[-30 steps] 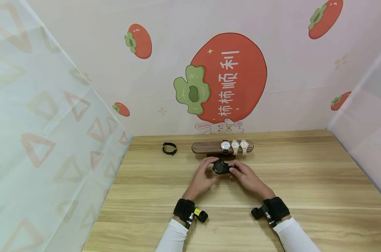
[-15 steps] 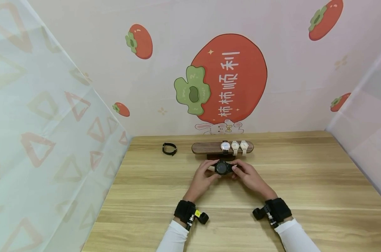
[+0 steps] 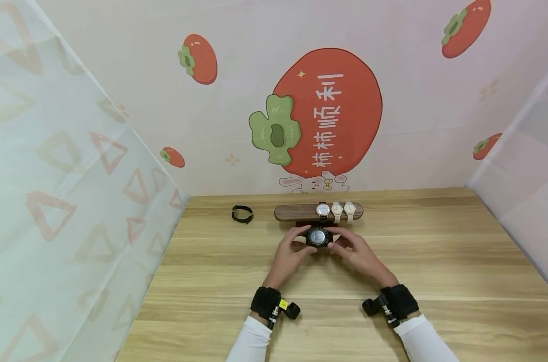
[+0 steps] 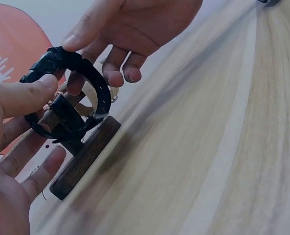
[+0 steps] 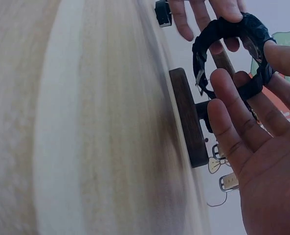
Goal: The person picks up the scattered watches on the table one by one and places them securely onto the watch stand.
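Observation:
Both hands hold a black digital watch [image 3: 318, 237] just in front of a dark wooden watch stand [image 3: 292, 213], its round face turned up. My left hand [image 3: 288, 255] pinches the left side of the case between thumb and forefinger. From the right, my right hand [image 3: 361, 255] grips the other side the same way. The strap [image 4: 101, 93] bends round in a loop below the case in the left wrist view. Part of the stand's bar and its foot [image 5: 188, 117] show behind that loop in the right wrist view.
On the right half of the stand's bar sit a watch with a pale dial and dark strap [image 3: 322, 210] and two cream watches, one a cream watch [image 3: 349, 209] near the end. A black-strapped loop [image 3: 242, 214] lies on the wooden table [image 3: 201, 281] to the left.
The watch has turned so its face points up at the head camera, and it has shifted slightly toward the stand. My right hand's fingers have moved from the strap side onto the case edge.

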A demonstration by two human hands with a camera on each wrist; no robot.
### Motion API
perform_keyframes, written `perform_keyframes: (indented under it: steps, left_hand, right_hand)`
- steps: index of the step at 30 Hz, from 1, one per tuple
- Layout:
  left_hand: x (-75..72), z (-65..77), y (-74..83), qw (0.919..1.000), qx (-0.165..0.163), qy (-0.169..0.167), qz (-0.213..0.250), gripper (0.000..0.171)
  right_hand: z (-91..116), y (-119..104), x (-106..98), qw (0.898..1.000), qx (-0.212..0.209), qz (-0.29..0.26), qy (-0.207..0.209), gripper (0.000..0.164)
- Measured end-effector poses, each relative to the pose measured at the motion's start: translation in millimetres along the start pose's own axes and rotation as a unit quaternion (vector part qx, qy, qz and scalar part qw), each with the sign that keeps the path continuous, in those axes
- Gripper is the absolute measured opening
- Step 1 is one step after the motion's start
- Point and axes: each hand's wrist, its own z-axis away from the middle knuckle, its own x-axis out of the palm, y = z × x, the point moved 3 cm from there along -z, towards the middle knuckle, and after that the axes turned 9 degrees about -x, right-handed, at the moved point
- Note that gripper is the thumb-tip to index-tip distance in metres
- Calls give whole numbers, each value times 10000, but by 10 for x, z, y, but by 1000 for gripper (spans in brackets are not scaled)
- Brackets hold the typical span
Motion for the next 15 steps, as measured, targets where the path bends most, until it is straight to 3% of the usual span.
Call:
perform_keyframes:
  steps: [6,15]
  left_hand:
    - [-23,21,-9,9991,-228,177,302,49]
    - [-35,-5,-38,9981,192,233,530,39]
  right_hand:
    - [1,6,3,9998,124,108,109,41]
    - [4,20,13,9997,139,156,103,49]
